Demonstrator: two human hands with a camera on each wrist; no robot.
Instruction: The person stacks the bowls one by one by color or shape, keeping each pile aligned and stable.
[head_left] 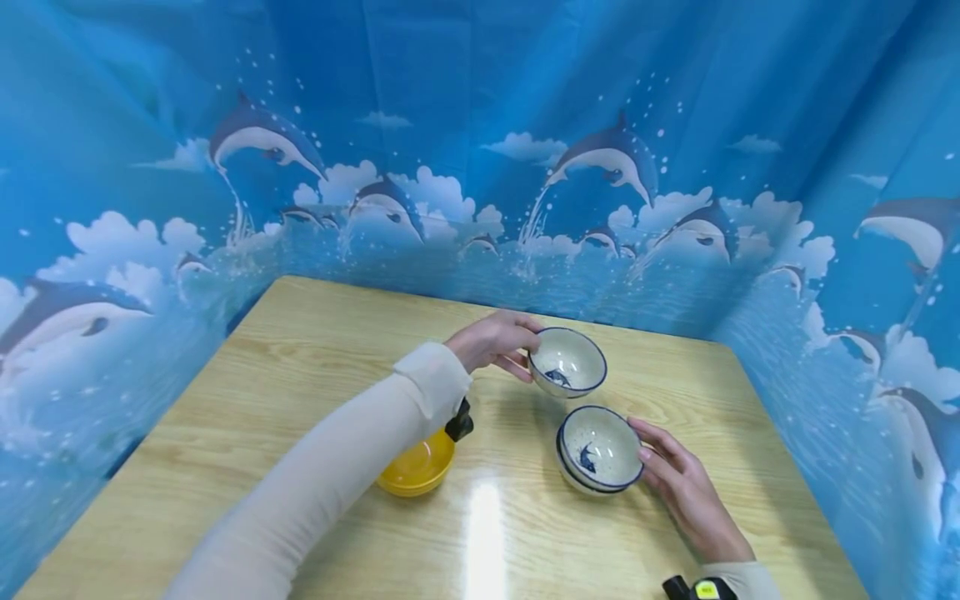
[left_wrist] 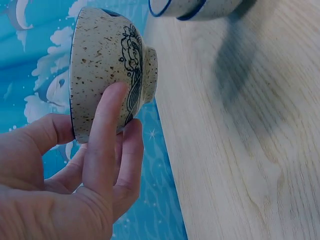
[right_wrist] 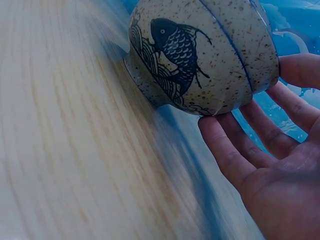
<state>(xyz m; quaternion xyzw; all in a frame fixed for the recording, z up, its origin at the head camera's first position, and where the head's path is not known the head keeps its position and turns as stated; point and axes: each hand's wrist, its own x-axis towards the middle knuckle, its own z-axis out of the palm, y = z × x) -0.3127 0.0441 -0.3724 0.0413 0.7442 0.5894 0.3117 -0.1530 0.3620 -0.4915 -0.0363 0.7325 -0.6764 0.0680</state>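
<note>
My left hand (head_left: 498,342) holds a speckled, blue-rimmed bowl (head_left: 567,361) by its left side, raised over the table. In the left wrist view, the thumb lies at the bowl's rim and fingers reach along its patterned outer wall (left_wrist: 100,65). Nearer to me, two like bowls (head_left: 602,447) are nested one inside the other on the table. My right hand (head_left: 678,483) grips this stack at its right side, thumb and fingers on the rim and outer wall. A dark fish is painted on the lower bowl (right_wrist: 175,55) in the right wrist view.
Yellow bowls (head_left: 418,468) sit on the wooden table (head_left: 315,358) at the left, partly hidden beneath my left sleeve and a black wrist device (head_left: 460,421). A blue dolphin-print curtain (head_left: 450,108) stands around the table's back and sides.
</note>
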